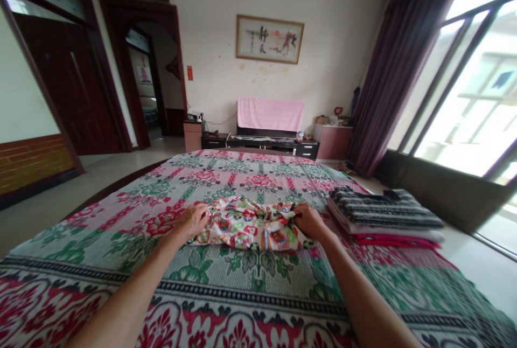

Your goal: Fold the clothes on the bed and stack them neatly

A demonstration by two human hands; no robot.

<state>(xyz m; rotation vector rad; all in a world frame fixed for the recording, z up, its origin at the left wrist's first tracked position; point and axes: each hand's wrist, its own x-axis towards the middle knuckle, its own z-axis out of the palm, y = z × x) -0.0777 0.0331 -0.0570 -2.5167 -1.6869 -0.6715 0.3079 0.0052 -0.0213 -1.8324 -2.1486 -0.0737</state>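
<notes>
A white garment (252,229) with a red, green and orange print lies bunched on the flowered bed cover. Its far edge looks gathered, like an elastic waistband; its exact kind is unclear. My left hand (194,220) is closed on the garment's upper left corner, and my right hand (310,221) grips the opposite corner. Between both hands the far edge runs crumpled, while the lower part spreads toward me. The fingertips are partly hidden in the fabric.
A stack of folded clothes (388,216), black-and-white knit on top, sits to the right on the patterned cover (258,278). Farther off are a low cabinet (309,150) and a screen under a pink towel (270,113). Purple curtains (404,57) hang by the window.
</notes>
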